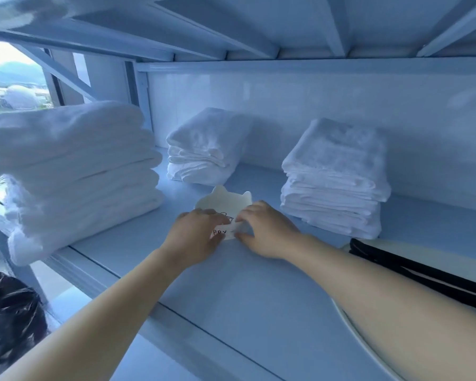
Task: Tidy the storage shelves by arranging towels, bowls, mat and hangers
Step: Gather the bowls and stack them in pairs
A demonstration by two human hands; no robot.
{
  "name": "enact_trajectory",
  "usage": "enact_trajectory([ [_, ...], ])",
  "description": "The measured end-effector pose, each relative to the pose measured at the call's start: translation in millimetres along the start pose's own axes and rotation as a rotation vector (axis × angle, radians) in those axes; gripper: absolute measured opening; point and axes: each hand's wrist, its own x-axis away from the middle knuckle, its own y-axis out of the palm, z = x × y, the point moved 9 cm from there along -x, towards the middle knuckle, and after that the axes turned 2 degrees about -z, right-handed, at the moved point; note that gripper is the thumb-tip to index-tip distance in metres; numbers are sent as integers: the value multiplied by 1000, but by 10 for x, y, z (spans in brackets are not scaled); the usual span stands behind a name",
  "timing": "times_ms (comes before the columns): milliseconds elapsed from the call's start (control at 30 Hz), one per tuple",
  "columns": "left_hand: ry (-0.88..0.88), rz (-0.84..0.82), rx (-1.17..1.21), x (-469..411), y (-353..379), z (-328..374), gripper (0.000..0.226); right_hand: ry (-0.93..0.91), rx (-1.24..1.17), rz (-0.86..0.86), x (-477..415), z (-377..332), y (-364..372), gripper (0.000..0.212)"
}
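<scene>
White metal shelving fills the view, and its pale blue shelf board point(231, 298) carries everything. At the centre of this board stands a small white bowl point(226, 200) with two cat ears on its far rim and some black letters on its near part. Both hands hold it. The left hand point(195, 235) grips the near left side with curled fingers, and the right hand point(267, 229) pinches the near right side between thumb and fingers.

From the bowl, at 12 o'clock near the back wall, lies a short stack of folded white towels point(204, 149). At 2 o'clock stands a taller towel stack point(335, 177), just beside the right hand but apart from it. At 9 o'clock a big pile of thick white towels point(74, 171) sits on the left end of the shelf.

At 4 o'clock a cream mat point(412, 248) lies flat with a long black thing point(423, 276) on it; I cannot tell what it is. At 8 o'clock, below the shelf, there is a black plastic bag point(8, 312). At 10 o'clock a window point(11, 78) shows hills.
</scene>
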Motion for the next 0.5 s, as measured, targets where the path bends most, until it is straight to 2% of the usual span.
enact_trajectory([
  [67, -16, 23, 75, 60, -63, -58, 31, 9, 35, 17, 49, 10, -52, 28],
  [133, -6, -37, 133, 90, -58, -90, 34, 6, 73, 17, 107, 4, -87, 28],
  [267, 47, -127, 125, 113, -55, 2, 24, -27, 29, -38, 200, -51, -75, 28],
  [367, 65, -62, 63, 142, -128, 103, 21, -43, -60, -80, 285, -78, -90, 30],
  [433, 95, 13, 48, 178, -211, 208, 19, -52, -89, -48, 357, -74, -174, 30],
  [500, 156, 76, 24, 222, -297, 400, 21, -48, -95, 9, 453, -45, -323, 22],
])
